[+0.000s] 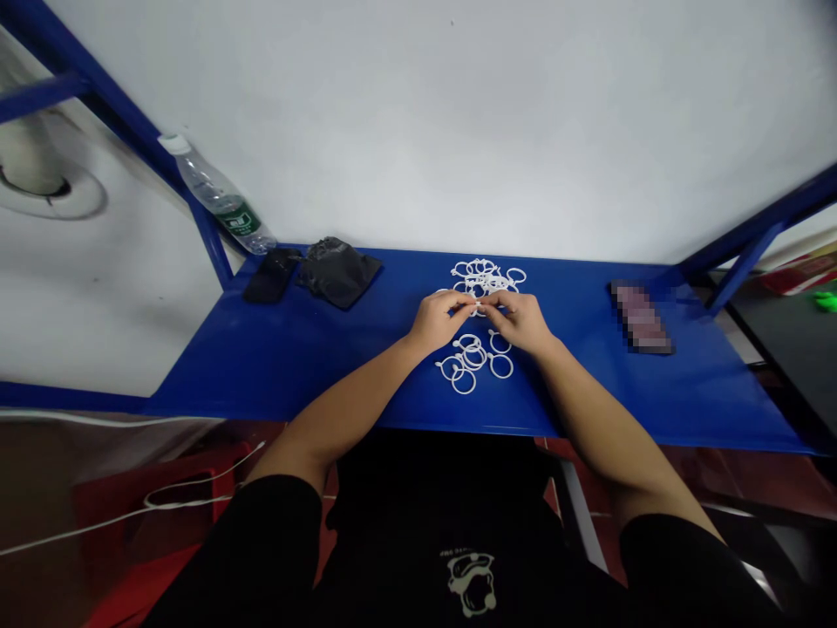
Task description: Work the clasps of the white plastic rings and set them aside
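My left hand [439, 318] and my right hand [520, 319] meet over the middle of a blue table [327, 366]. Both pinch the same small white plastic ring [477, 304] between their fingertips. Just behind the hands lies a heap of white rings [487, 275]. In front of the hands, closer to me, several more white rings [472, 359] lie flat on the table in a loose group.
A clear plastic water bottle [219, 199] leans against the blue frame at the back left. A black phone [269, 275] and a black pouch [340, 270] lie beside it. A blurred flat object [641, 318] lies at the right. The white wall stands right behind the table.
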Demonstrator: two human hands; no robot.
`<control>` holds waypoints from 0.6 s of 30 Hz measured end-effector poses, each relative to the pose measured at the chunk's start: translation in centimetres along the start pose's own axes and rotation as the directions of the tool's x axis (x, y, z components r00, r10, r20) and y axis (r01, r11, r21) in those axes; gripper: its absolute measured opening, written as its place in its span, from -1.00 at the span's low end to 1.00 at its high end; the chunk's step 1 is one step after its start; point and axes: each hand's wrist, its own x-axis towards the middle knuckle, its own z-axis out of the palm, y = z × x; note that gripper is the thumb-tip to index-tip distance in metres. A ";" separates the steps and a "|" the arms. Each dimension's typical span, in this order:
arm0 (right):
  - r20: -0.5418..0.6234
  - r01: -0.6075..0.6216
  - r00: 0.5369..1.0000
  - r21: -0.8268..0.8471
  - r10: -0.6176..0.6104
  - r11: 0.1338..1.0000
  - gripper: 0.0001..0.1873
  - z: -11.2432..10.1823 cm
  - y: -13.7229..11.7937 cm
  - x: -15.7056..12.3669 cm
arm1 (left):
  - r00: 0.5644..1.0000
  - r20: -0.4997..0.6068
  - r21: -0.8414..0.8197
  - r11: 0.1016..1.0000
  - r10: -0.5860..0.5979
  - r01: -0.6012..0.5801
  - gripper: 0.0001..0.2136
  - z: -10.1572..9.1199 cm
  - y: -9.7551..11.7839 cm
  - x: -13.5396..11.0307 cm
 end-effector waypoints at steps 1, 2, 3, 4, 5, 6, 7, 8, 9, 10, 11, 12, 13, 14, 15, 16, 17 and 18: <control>0.000 -0.005 1.000 -0.008 0.005 1.000 -0.75 0.0 0.0 0.0 | 1.000 0.007 0.012 1.000 0.007 -0.007 -0.95 -0.1 0.0 0.0; 0.001 -0.009 1.000 -0.014 0.009 1.000 -0.76 0.0 -0.1 -0.1 | 1.000 0.015 0.022 1.000 0.013 -0.013 -0.96 -0.1 0.0 0.1; 0.002 -0.011 1.000 -0.020 0.011 1.000 -0.76 -0.1 -0.2 -0.1 | 1.000 0.021 0.030 0.999 0.019 -0.020 -0.96 -0.2 0.0 0.2; 0.004 -0.012 1.000 -0.024 0.012 1.000 -0.76 -0.1 -0.2 -0.1 | 0.999 0.027 0.037 0.999 0.026 -0.027 -0.97 -0.2 0.0 0.2; 0.008 -0.011 1.000 -0.028 0.011 1.000 -0.76 -0.1 -0.3 -0.2 | 0.999 0.033 0.046 0.998 0.033 -0.035 -0.96 -0.3 0.0 0.3; 0.012 -0.013 1.000 -0.032 0.014 0.999 -0.77 -0.1 -0.3 -0.2 | 0.998 0.039 0.057 0.997 0.041 -0.043 -0.95 -0.3 0.0 0.3; 0.016 -0.019 1.000 -0.034 0.019 0.999 -0.77 0.0 -0.4 -0.2 | 0.998 0.042 0.069 0.996 0.045 -0.048 -0.94 -0.3 0.0 0.3; 0.019 -0.027 0.999 -0.034 0.028 0.999 -0.78 0.0 -0.4 -0.1 | 0.998 0.045 0.082 0.995 0.049 -0.052 -0.93 -0.4 0.0 0.4; 0.021 -0.038 0.999 -0.029 0.038 0.999 -0.78 0.0 -0.4 -0.1 | 0.998 0.047 0.094 0.994 0.052 -0.056 -0.93 -0.4 0.0 0.4; 0.022 -0.048 0.999 -0.018 0.048 0.999 -0.78 0.0 -0.4 -0.1 | 0.997 0.046 0.102 0.993 0.057 -0.062 -0.92 -0.4 0.0 0.4; 0.022 -0.055 0.998 0.000 0.055 0.998 -0.78 0.0 -0.5 0.0 | 0.997 0.041 0.106 0.992 0.066 -0.070 -0.92 -0.4 0.1 0.4; 0.016 -0.062 0.998 0.024 0.062 0.998 -0.77 0.0 -0.5 0.0 | 0.996 0.032 0.106 0.991 0.079 -0.082 -0.92 -0.5 0.2 0.4; 0.009 -0.068 0.998 0.052 0.068 0.996 -0.77 0.0 -0.5 0.0 | 0.995 0.018 0.105 0.989 0.098 -0.100 -0.92 -0.5 0.3 0.4; 0.002 -0.073 0.997 0.082 0.073 0.994 -0.76 0.0 -0.6 0.1 | 0.992 -0.002 0.106 0.987 0.122 -0.121 -0.93 -0.6 0.4 0.5; -0.005 -0.080 0.997 0.111 0.081 0.991 -0.75 0.1 -0.6 0.1 | 0.989 -0.025 0.110 0.983 0.148 -0.145 -0.96 -0.7 0.5 0.5; -0.007 -0.087 0.996 0.136 0.089 0.987 -0.74 0.1 -0.6 0.1 | 0.983 -0.046 0.114 0.979 0.177 -0.171 -0.98 -0.8 0.6 0.6; -0.008 -0.094 0.995 0.157 0.097 0.983 -0.74 0.2 -0.6 0.1 | 0.977 -0.061 0.112 0.974 0.205 -0.197 -0.96 -0.8 0.7 0.6; -0.010 -0.099 0.995 0.171 0.102 0.980 -0.74 0.4 -0.6 0.0 | 0.971 -0.071 0.106 0.970 0.229 -0.221 -0.94 -0.9 0.8 0.7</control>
